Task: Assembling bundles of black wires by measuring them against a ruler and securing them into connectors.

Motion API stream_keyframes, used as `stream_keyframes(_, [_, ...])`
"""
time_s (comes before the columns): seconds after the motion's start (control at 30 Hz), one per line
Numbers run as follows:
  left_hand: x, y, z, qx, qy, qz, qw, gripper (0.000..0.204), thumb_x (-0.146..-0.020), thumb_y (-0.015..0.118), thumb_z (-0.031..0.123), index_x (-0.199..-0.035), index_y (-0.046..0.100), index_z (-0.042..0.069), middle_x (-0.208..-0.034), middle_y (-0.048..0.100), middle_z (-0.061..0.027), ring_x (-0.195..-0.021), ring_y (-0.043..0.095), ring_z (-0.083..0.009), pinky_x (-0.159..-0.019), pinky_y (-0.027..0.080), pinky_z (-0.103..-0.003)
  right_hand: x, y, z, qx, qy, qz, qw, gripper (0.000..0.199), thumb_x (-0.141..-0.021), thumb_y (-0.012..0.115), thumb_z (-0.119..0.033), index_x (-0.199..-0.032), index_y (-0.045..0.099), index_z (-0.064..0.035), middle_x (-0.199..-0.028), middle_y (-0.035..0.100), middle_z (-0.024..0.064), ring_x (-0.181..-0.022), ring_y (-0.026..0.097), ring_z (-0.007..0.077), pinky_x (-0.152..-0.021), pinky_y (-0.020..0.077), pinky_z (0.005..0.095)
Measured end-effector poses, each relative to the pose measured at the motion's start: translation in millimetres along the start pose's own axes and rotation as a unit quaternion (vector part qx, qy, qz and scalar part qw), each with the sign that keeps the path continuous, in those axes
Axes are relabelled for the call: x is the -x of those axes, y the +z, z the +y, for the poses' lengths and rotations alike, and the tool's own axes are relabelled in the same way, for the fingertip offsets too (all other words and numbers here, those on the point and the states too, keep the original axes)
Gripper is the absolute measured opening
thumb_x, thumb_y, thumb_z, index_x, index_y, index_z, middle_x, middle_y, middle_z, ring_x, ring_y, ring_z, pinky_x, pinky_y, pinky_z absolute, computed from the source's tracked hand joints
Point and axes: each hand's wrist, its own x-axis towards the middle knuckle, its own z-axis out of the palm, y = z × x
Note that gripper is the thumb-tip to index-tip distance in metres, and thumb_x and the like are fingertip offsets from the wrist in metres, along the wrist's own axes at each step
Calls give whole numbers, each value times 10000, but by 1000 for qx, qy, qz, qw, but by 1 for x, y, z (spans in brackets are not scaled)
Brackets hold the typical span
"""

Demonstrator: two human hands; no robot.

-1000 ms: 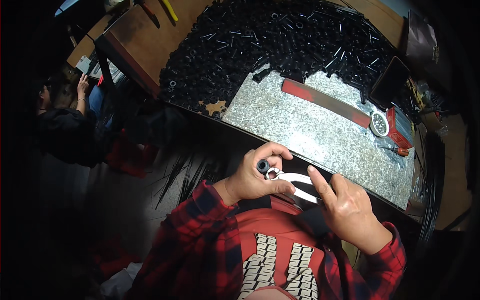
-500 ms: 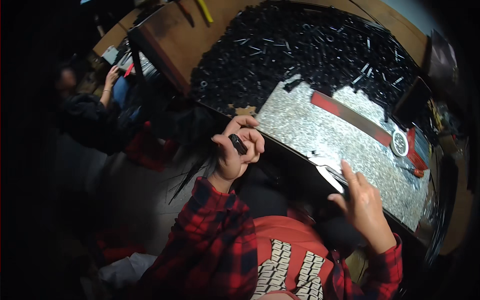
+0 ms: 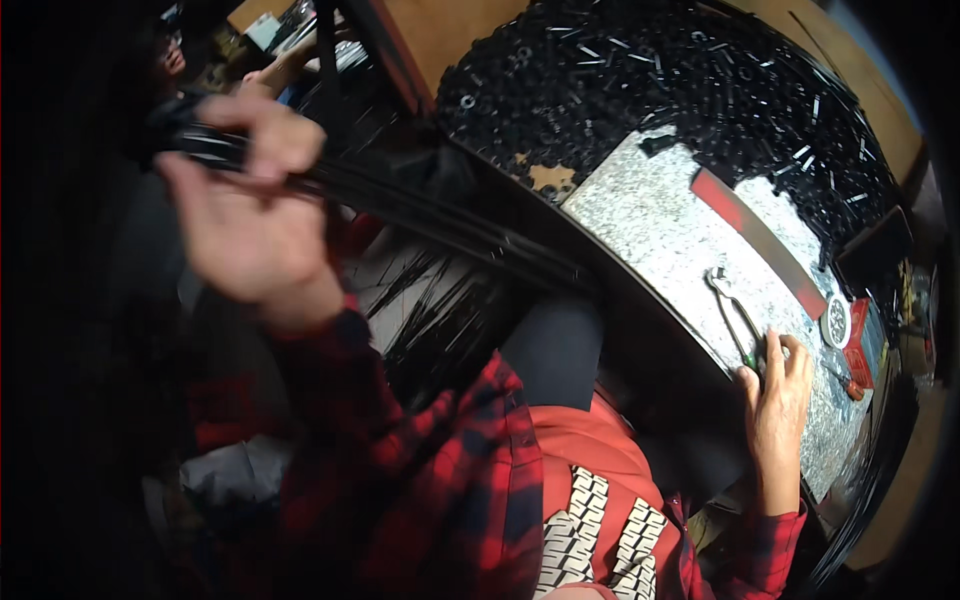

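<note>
Head view: our left hand [image 3: 260,215] now swings far left of the red bar [image 3: 760,245], clamped round a long dark bundle [image 3: 440,225], blurred. Pliers [image 3: 728,320] now lie on our side of the bar, tool down; right hand [image 3: 782,400] beside their handles, fingers loosely apart.

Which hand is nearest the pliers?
The right hand, by the handle ends of the pliers on the board; the left hand is far to the left, blurred.
</note>
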Motion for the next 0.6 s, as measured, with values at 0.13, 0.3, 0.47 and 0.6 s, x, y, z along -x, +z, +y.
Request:
stream_keyframes(0.13, [-22,30,76,47,10,-66,997,363,-755,744,110,-958,453,33,-885,463,-33,-677,442,-120,-657,381,-273,-7,1,-6,3,-5,-28,1000,527,-804,656,-104,-1283,466,7,-1189,466,197,-1094,469,361,-950,388,424])
stream_keyframes(0.3, [4,25,26,-87,-64,-9,994,491,-771,749,345,-1008,498,-4,-811,439,-34,-620,464,-138,-595,400,-261,-14,2,-14,6,-9,-21,1000,541,-801,656,-84,-1305,466,-43,-1201,464,188,-1100,473,361,-945,394,426])
stream_keyframes(0.47, [65,-18,-75,-156,-323,13,933,238,-863,652,144,-950,595,-70,-825,641,-111,-643,588,-119,-598,465,-230,-8,1,-7,-62,51,-16,997,509,-763,683,-60,-1243,513,-38,-1170,488,191,-1062,502,376,-908,419,427])
stream_keyframes(0.6, [150,-108,-170,-239,-484,103,836,165,-906,588,169,-860,599,10,-703,603,-63,-475,495,-94,-412,352,-226,-5,5,12,-69,66,-24,995,491,-748,721,-164,-1170,521,-14,-1136,502,210,-1005,532,396,-842,456,448])
